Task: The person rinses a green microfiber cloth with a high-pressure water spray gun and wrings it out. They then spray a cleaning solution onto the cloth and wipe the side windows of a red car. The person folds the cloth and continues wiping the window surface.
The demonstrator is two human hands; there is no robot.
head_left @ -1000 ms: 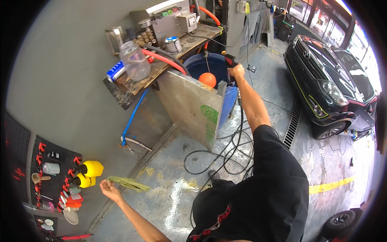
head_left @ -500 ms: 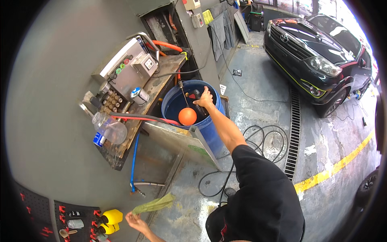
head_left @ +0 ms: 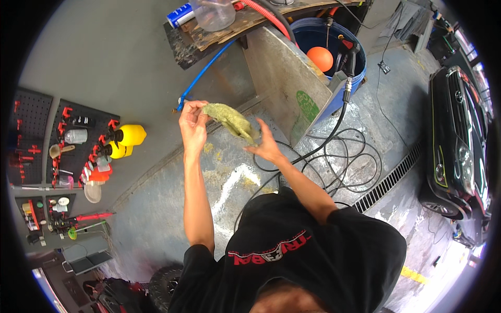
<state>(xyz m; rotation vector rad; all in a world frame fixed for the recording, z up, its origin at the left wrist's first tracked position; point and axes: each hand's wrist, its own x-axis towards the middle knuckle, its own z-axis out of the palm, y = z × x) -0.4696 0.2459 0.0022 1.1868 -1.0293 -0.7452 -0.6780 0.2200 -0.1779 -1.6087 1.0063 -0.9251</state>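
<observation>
A yellow-green cloth [head_left: 229, 121] hangs in the air in front of me, bunched lengthwise. My left hand [head_left: 193, 128] has its fingers closed on one end of it. At the cloth's other end is my right hand [head_left: 269, 145], fingers apart and holding nothing that I can see; whether it touches the cloth I cannot tell. Past the right hand, a black spray gun [head_left: 352, 58] on a hose sits upright at the rim of a blue barrel [head_left: 360, 78]. An orange ball [head_left: 320, 59] rests inside that barrel.
A worn panel [head_left: 279, 78] stands before the barrel, below a wooden shelf [head_left: 245, 23]. Black hose [head_left: 344, 156] lies coiled on the floor beside a drain grate [head_left: 389, 177]. A dark car [head_left: 456, 141] is parked at right. Yellow bottles [head_left: 128, 136] hang on the left wall's pegboard.
My right hand has left the barrel and come back beside the cloth. My left hand has lifted the cloth up and forward. The view has swung left; the spray gun now stands at the barrel's rim.
</observation>
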